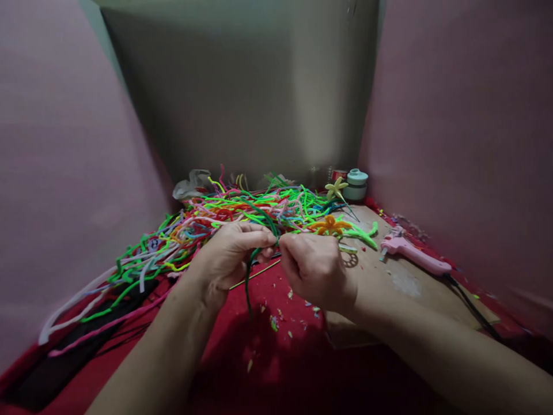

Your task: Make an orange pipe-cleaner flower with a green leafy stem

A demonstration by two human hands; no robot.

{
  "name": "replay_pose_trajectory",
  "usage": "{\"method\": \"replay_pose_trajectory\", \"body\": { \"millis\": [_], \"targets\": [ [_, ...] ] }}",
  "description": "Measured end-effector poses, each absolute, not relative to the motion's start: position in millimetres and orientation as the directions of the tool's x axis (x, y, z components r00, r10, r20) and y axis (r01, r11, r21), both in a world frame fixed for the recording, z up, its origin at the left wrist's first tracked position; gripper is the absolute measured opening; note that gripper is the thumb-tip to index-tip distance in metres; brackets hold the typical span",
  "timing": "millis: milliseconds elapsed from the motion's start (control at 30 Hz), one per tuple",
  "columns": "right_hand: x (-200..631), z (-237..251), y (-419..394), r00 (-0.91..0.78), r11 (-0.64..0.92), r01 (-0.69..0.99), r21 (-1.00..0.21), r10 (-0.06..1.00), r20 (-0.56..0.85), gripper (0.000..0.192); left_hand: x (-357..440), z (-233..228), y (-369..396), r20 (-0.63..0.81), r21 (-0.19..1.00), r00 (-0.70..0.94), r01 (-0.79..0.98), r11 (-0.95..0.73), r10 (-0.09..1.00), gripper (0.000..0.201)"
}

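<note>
A dark green pipe cleaner (247,282) is bent between my two hands, one end hanging down and another part arching up over the pile behind. My left hand (235,253) pinches it between thumb and fingertips. Close against those fingertips, my right hand (313,262) is curled with thumb and finger closed on the same pipe cleaner; its other fingers are folded and partly hidden. Just behind my right hand lies an orange pipe-cleaner flower (330,225). A thin straight stick (254,274) lies on the red cloth below my left hand.
A heap of multicoloured pipe cleaners (207,216) spreads across the back and left. On the right, a pink glue gun (417,253) rests on a cardboard sheet (432,291). A yellow flower (337,188) and a pale blue-green jar (356,184) stand behind. Scraps dot the red cloth (259,346).
</note>
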State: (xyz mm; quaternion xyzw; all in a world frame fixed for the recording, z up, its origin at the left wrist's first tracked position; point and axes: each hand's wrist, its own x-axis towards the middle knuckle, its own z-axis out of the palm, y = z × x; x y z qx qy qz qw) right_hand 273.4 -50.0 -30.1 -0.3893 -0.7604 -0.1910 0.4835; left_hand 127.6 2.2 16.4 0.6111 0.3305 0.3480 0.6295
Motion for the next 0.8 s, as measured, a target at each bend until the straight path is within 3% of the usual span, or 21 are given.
{"method": "replay_pose_trajectory", "body": {
  "millis": [67, 133, 233, 333, 400, 500, 600, 800],
  "targets": [
    [274, -31, -49, -0.298, 0.603, 0.797, 0.027, 0.353, 0.887, 0.017, 130, 12, 5, -0.064, 0.981, 0.578, -0.113, 0.157, 0.814, 0.013],
    [275, -29, -48, -0.268, 0.604, 0.797, -0.012, 0.371, 0.889, 0.017, 131, 10, 5, -0.057, 0.976, 0.569, -0.141, 0.166, 0.820, 0.013],
    [274, -23, -47, -0.063, 0.622, 0.691, -0.370, 0.561, 0.825, 0.015, 130, 11, 4, 0.061, 0.994, 0.519, -0.109, -0.005, 0.853, 0.013],
    [273, -13, -46, 0.091, 0.538, 0.354, -0.765, 0.795, 0.600, 0.010, 128, 14, 2, 0.177, 0.982, 0.506, -0.032, -0.186, 0.845, 0.018],
    [273, -7, -46, 0.105, 0.446, 0.136, -0.884, 0.881, 0.461, 0.008, 127, 17, 0, 0.245, 0.952, 0.481, 0.045, -0.302, 0.842, 0.020],
    [273, -3, -43, 0.083, 0.365, -0.096, -0.926, 0.930, 0.358, 0.009, 126, 20, -5, 0.330, 0.894, 0.397, 0.161, -0.419, 0.857, 0.018],
    [274, -3, -40, 0.053, 0.301, -0.240, -0.923, 0.953, 0.298, 0.011, 125, 22, -8, 0.349, 0.883, 0.357, 0.186, -0.432, 0.866, 0.016],
    [275, -8, -35, 0.039, 0.254, -0.257, -0.932, 0.967, 0.253, 0.013, 124, 20, -7, 0.325, 0.878, 0.397, 0.210, -0.430, 0.858, 0.018]
  ]
}}
